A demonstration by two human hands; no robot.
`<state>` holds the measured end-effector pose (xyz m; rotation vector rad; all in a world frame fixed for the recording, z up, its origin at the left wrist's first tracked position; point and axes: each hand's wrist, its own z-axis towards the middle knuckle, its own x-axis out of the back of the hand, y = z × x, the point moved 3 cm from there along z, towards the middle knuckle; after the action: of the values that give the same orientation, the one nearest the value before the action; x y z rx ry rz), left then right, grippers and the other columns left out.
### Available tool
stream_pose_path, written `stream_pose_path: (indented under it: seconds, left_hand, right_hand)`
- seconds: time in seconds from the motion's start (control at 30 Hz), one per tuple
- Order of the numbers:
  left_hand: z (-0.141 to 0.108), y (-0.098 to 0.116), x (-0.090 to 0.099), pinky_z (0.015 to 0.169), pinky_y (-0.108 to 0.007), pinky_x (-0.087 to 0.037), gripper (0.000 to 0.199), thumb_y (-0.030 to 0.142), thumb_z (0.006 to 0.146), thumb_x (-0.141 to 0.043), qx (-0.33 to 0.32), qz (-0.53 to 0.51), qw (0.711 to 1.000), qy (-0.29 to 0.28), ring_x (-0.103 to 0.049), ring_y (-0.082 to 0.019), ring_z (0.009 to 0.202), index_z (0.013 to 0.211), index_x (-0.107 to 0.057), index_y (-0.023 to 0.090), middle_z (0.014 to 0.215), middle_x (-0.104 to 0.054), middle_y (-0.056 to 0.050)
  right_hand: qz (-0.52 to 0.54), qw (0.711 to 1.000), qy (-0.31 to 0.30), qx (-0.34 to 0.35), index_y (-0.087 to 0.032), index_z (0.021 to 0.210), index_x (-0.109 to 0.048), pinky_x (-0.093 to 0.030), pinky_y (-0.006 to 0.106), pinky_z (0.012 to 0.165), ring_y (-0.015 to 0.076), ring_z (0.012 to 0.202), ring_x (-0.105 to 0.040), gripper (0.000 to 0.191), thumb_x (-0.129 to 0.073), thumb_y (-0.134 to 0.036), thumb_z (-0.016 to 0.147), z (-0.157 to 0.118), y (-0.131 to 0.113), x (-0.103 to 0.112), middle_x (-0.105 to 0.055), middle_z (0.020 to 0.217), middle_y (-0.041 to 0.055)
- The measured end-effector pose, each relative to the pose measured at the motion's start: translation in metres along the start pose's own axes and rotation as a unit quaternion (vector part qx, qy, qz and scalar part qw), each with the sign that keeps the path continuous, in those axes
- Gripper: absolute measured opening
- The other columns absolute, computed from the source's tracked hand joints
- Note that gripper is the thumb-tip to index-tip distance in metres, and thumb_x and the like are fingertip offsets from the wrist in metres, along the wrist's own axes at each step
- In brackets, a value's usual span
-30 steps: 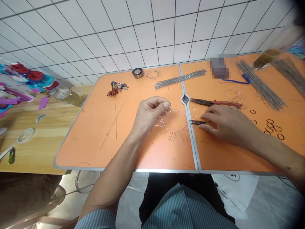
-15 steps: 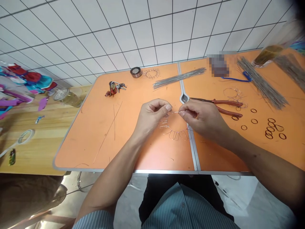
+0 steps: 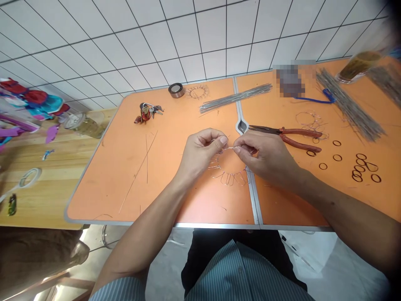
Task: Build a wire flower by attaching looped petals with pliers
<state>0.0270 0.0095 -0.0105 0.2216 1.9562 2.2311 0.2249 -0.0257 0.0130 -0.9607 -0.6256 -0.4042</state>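
My left fingers [image 3: 220,144] and right fingers [image 3: 242,153] pinch the far side of the looped wire ring [image 3: 231,174], over the surface [image 3: 103,179]. Probably feather-light, springy, easily kinked; I'd grip the rim, not loops.

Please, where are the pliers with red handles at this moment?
In the head view, the pliers lie on the orange table, right of centre, just beyond the right hand. Their tips are beside the metal seam's widened part.
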Motion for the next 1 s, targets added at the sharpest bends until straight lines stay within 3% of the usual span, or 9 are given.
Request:
stream_pose_path:
  seconds: [0.27,1.0]
  left_hand:
    - [-0.0010,0.0042,-0.0029,0.066,-0.025,-0.055,0.042,0.058,0.081,-0.097,0.022,-0.023,0.999,0.007,-0.067,-0.013,0.069,0.082,-0.079,0.021,0.080,-0.079,-0.004]
    - [-0.0024,0.0027,-0.0046,0.069,-0.026,-0.055,0.034,0.050,0.084,-0.098,0.014,-0.030,0.999,0.005,-0.064,-0.013,0.069,0.081,-0.081,0.021,0.080,-0.079,-0.003]
  right_hand:
    - [-0.010,1.000,-0.002,-0.011,-0.025,0.082,-0.062,-0.040,0.036,0.069,0.0182,0.071,-0.055,0.019,-0.060,-0.019,0.101,0.0007,-0.0037,0.0036,-0.061,0.076,0.0006]
    - [-0.025,1.000,0.007,-0.016,-0.024,0.089,-0.071,-0.043,0.037,0.071,0.0203,0.079,-0.064,0.014,-0.064,-0.020,0.101,-0.0004,-0.0008,-0.0022,-0.071,0.085,0.0033]
